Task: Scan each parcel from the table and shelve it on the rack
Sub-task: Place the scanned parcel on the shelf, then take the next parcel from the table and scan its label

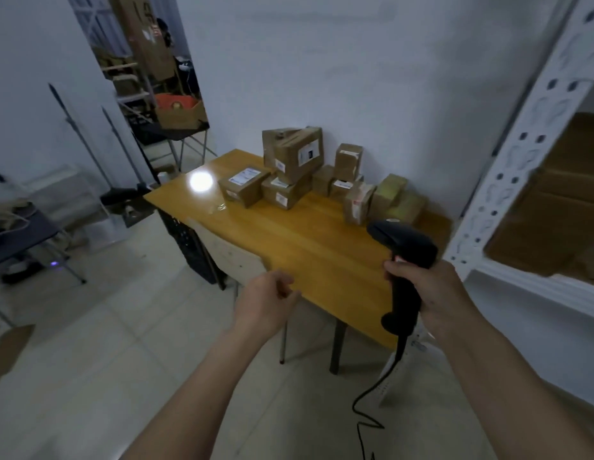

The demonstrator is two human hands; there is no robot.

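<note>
While the right hand [431,290] grips the scanner [403,260] and the left hand [267,302] hangs loosely curled, holding nothing, it should lift a label-up parcel [244,186] from the bench [308,247] beside the rack [508,180].

A wooden table [308,247] fills the frame's centre; cardboard parcels [322,174] cluster along its far edge by the wall, a plastic scrap [218,207] left of them.
</note>
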